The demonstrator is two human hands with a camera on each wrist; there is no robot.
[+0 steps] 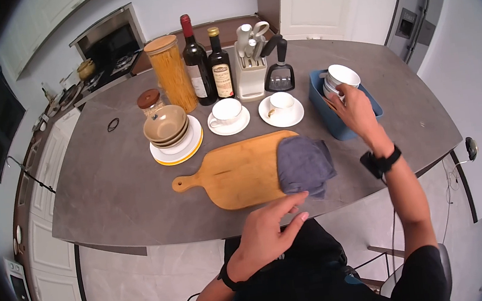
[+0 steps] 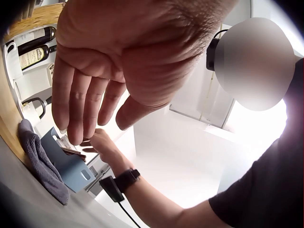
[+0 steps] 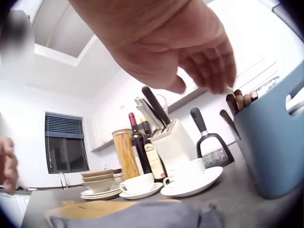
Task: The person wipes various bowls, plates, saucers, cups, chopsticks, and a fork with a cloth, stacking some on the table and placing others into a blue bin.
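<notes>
My right hand [image 1: 355, 110] reaches over the blue basket [image 1: 332, 117] at the table's right. Its fingertips are right by a stack of white bowls [image 1: 343, 74] in the basket. In the right wrist view, the thumb and fingers [image 3: 213, 71] stand apart with nothing showing between them, just above several brown handles [image 3: 241, 100] that stick up from the basket. My left hand [image 1: 271, 230] is held at the table's front edge, near a folded grey cloth [image 1: 305, 164]. The left wrist view shows its palm and nearly straight fingers [image 2: 76, 107], holding nothing. The cloth covers the right end of a wooden cutting board [image 1: 243, 171].
Two white cups [image 1: 227, 110] on saucers stand behind the board. Brown bowls [image 1: 165, 122] sit on plates to the left. Farther back are a pasta jar [image 1: 172, 75], two dark bottles [image 1: 199, 75], a knife block [image 1: 251, 78] and a black-handled utensil [image 1: 280, 74].
</notes>
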